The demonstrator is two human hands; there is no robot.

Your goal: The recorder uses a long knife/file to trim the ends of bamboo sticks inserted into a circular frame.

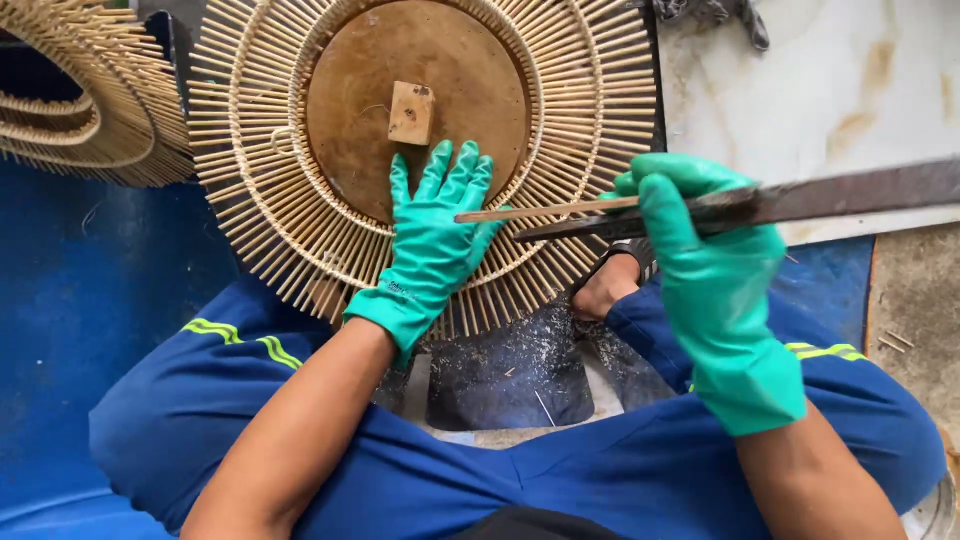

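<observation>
My left hand lay open and flat on the round sunburst frame of pale bamboo sticks, which leaned against my knees, fingertips at the edge of its brown wooden disc. My right hand was closed around a long dark flat blade and pinched one thin bamboo stick against it. I judged the work wanted firm pressure on the frame and the blade kept angled away from my fingers. I counted two sunburst frames, the second at upper left, one blade, one loose stick and one small wooden block.
</observation>
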